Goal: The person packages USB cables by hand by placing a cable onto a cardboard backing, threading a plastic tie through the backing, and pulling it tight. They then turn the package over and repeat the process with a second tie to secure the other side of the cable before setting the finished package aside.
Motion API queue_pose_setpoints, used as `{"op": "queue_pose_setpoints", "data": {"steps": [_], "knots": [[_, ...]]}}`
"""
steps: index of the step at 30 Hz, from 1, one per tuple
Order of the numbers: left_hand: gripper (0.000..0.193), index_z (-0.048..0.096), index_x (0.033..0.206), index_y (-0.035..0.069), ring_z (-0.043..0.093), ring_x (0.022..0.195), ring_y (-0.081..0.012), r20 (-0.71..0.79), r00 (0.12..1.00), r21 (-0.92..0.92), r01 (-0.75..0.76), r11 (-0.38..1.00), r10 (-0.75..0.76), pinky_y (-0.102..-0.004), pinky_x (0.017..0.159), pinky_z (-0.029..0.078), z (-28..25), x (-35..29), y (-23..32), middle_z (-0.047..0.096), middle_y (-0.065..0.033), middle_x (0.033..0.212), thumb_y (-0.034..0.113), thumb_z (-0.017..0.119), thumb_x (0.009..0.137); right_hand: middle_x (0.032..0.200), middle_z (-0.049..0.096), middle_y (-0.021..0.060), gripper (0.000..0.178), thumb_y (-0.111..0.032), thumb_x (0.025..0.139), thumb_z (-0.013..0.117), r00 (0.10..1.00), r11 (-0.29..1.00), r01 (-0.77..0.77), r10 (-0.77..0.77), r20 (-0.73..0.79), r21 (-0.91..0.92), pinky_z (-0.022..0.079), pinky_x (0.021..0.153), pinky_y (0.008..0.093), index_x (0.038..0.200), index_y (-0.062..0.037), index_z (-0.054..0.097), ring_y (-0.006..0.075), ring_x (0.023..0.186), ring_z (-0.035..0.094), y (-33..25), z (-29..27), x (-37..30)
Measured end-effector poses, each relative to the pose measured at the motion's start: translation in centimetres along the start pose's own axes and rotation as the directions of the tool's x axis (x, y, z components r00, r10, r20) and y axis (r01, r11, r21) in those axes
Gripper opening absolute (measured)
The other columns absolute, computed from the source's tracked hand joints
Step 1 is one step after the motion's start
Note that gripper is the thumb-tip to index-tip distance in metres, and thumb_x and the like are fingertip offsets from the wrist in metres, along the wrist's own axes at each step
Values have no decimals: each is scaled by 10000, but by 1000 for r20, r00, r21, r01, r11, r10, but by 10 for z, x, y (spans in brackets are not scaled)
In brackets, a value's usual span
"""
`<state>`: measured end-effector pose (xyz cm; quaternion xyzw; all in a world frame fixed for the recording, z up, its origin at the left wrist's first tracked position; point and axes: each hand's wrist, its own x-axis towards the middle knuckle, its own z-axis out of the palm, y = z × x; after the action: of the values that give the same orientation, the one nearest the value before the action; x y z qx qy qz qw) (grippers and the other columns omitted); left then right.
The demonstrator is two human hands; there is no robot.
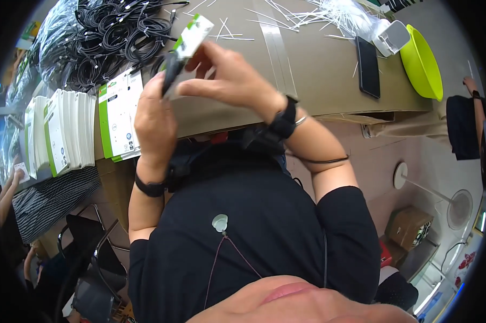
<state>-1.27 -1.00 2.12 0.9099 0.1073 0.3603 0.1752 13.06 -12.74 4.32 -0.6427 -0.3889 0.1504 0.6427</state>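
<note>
Over the table's near edge, my left hand [155, 124] is closed around a bundled black cable [171, 72]. A white and green packaging card [194, 36] stands tilted at the cable's upper end. My right hand [229, 78] is beside the card and cable, its thumb reaching toward the cable and its other fingers curled near the card's lower edge. A gap shows between that thumb and the fingers, though the fingertips are partly hidden. Close to my left hand lies a stack of similar cards [119, 116].
Coiled black cables [124, 32] pile up at the far left, beside more card stacks [71, 129]. White zip ties [334, 16] are scattered at the back. A black phone [368, 67] and a yellow-green bowl [421, 64] sit right. Other people are at both sides.
</note>
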Motion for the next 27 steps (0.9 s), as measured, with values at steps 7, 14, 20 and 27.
{"op": "queue_pose_setpoints", "data": {"steps": [7, 14, 20, 27], "knots": [[283, 502, 1229, -16, 600, 1033, -197, 144, 853, -801, 398, 447, -502, -322, 915, 466, -41, -20, -30, 611, -127, 1156, 115, 476, 980, 878, 656, 142, 191, -200, 795, 645, 969, 340, 225, -175, 173, -913, 495, 803, 408, 941, -76, 639, 322, 908, 614, 41, -151, 47], [315, 481, 1264, -9, 581, 1077, -180, 286, 779, -908, 406, 100, -557, -316, 945, 449, -39, -25, -39, 600, -114, 1186, 133, 474, 983, 891, 646, 149, 178, -72, 766, 594, 987, 123, 162, -9, 162, -979, 498, 756, 404, 943, -58, 606, 319, 854, 615, 75, -181, 50], [312, 485, 1264, -8, 581, 1077, -176, 329, 768, -905, 423, 50, -549, -313, 943, 452, -39, -26, -42, 600, -114, 1187, 122, 476, 981, 851, 658, 66, 173, -108, 814, 624, 936, 461, -189, 352, -17, -867, 503, 725, 296, 985, -79, 624, 162, 786, 631, 37, -169, 50], [317, 480, 1275, -6, 580, 1081, -173, 391, 768, -894, 448, -11, -508, -306, 940, 454, -30, -22, -40, 599, -111, 1188, 111, 472, 980, 846, 628, -27, 136, -168, 894, 614, 883, 876, -465, 448, 140, 132, 465, 707, 207, 985, -70, 641, 58, 770, 571, 30, -136, 33]]}}
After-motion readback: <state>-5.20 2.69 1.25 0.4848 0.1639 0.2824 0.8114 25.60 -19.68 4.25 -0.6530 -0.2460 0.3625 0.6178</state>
